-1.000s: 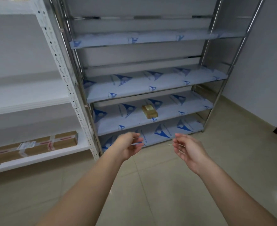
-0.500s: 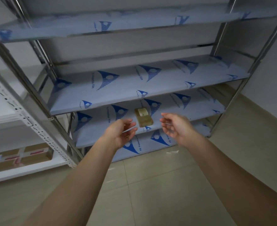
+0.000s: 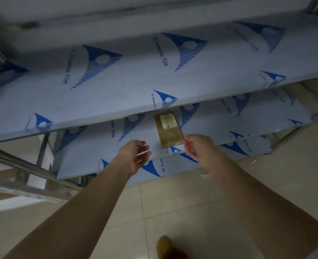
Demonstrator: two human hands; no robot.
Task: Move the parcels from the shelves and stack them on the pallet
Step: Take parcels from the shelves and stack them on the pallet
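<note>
Both hands have closed in: right hand (image 3: 197, 148) touches the parcel (image 3: 170, 130) near the shelf (image 3: 90, 146) front edge, left hand (image 3: 133, 156) open, empty. Small, stiff, probably light; grip its sides.

Just one head cam, looking steeply down, right up close to the metal shelves (image 3: 154, 81) and floor (image 3: 173, 202).

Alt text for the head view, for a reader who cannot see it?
Both hands reach toward a small brown parcel on a film-covered metal shelf; the right hand is at its near corner, the left hand open beside it. Another shelf overhangs above.
</note>
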